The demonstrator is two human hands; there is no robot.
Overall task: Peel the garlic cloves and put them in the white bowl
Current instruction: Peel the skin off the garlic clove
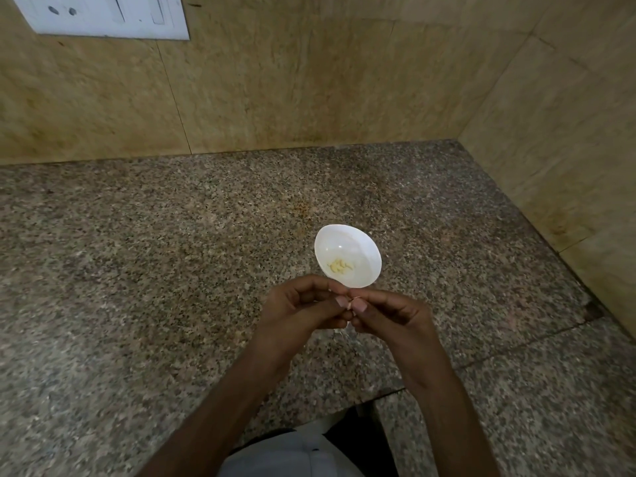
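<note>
Here, both hands meet above the speckled granite worktop [137, 270], just in front of the white bowl [358, 246]. The left hand [296, 309] has its fingers curled, thumb and forefinger pinching a small garlic clove [350, 304]. The right hand [392, 316] pinches the same clove from the other side, its thumb tip pressed close to the left thumb. The clove is mostly hidden between the fingertips; only a pale sliver shows. A wisp of papery skin [346, 332] hangs below the hands. A small heap of peeled cloves [340, 266] lies in the bottom of the bowl, which sits on the worktop near the tiled corner.
</note>
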